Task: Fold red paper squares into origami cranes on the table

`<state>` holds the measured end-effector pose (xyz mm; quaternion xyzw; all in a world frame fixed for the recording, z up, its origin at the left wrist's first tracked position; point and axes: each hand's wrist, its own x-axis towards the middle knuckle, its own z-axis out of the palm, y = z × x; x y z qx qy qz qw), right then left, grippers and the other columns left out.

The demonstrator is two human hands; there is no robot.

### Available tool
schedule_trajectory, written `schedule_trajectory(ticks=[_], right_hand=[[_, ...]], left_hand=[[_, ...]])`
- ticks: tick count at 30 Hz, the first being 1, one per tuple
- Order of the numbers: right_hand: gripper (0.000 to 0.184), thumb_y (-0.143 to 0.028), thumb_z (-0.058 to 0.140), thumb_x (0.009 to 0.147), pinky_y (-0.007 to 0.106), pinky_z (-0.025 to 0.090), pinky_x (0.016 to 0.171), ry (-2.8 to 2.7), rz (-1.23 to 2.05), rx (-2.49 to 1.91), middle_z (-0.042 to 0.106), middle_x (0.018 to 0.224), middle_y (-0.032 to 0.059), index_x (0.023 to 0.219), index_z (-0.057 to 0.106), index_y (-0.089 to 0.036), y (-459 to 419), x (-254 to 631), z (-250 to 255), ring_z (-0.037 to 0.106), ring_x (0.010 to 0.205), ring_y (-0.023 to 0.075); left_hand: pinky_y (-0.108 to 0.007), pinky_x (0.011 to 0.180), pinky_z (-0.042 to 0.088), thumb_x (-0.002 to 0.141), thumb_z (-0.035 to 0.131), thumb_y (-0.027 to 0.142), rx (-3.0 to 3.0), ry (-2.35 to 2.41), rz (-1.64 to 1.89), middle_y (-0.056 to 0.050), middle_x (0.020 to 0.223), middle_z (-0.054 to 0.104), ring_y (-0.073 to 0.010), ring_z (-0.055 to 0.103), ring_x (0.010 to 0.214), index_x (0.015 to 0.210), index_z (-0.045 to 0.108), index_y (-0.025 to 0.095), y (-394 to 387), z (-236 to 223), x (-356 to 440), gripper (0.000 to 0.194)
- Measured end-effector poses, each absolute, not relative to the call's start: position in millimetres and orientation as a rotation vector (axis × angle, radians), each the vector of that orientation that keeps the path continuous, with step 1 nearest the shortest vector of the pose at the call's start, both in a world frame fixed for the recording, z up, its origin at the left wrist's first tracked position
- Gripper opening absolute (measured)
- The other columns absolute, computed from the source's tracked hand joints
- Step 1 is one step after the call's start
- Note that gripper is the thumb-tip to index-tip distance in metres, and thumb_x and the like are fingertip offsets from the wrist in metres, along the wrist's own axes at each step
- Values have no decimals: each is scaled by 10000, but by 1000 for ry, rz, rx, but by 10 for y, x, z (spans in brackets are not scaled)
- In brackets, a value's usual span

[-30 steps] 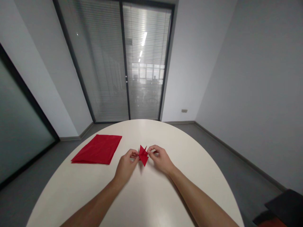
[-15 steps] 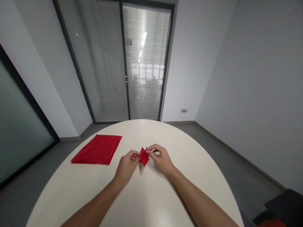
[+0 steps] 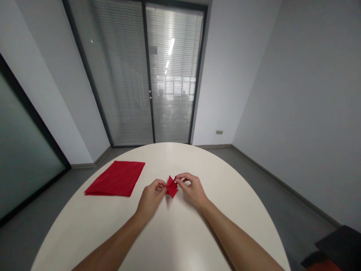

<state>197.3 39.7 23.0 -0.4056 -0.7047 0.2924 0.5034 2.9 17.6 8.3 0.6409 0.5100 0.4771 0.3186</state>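
Observation:
A small red piece of folded paper [image 3: 171, 187] with several pointed corners is held just above the table, between my two hands. My left hand [image 3: 151, 195] pinches its left edge between thumb and fingers. On the other side, my right hand [image 3: 191, 188] grips the upper right point with thumb and forefinger, and the fingertips hide part of that point. To the left of my left hand lies a larger stack of red paper sheets [image 3: 115, 178], flat and with slightly uneven edges.
The white round table [image 3: 169, 241] stretches under both forearms. Past its far edge stands a glass partition with blinds [image 3: 175, 113]. A dark object [image 3: 341, 244], perhaps a chair, shows at the lower right.
The upper right point of the folded paper has dipped under the fingers of my right hand, which has closed in on it slightly. My left hand stays in place.

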Motion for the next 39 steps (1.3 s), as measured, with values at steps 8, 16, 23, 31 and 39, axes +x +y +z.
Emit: schedule_trajectory(ticks=[8, 16, 23, 31, 39], right_hand=[[114, -297, 661, 869, 339, 513, 772, -1711, 683, -971, 758, 911, 47, 909, 738, -223, 390, 1968, 242, 681, 842, 203], [110, -269, 647, 888, 321, 502, 756, -1792, 637, -952, 757, 919, 41, 923, 745, -236, 377, 1981, 239, 672, 844, 195], [141, -252, 616, 903, 342, 500, 845, -1874, 589, -892, 749, 944, 42, 951, 748, -249, 343, 1985, 267, 667, 898, 197], [113, -249, 628, 864, 320, 509, 772, -1788, 686, -971, 749, 910, 30, 914, 727, -234, 352, 1945, 271, 670, 852, 186], [160, -304, 669, 840, 303, 511, 727, -1650, 837, -938, 708, 858, 30, 964, 650, -205, 382, 1917, 231, 668, 792, 175]], left_hand=[[-311, 749, 537, 790, 622, 314, 1664, 1317, 1254, -35, 840, 734, -210, 703, 796, 879, 652, 206, 157, 86, 28, 143], [-311, 733, 539, 788, 631, 315, 1694, 1336, 1270, -33, 834, 735, -209, 699, 783, 877, 661, 207, 163, 88, 31, 143], [-313, 724, 548, 784, 634, 294, 1706, 1334, 1291, -35, 832, 740, -209, 704, 775, 870, 669, 206, 165, 78, 27, 128], [-312, 723, 549, 772, 637, 295, 1700, 1330, 1295, -37, 833, 743, -213, 706, 789, 863, 673, 210, 154, 101, 36, 130], [-294, 684, 539, 766, 644, 283, 1698, 1328, 1270, -41, 843, 747, -213, 707, 793, 863, 677, 204, 146, 99, 45, 130]])
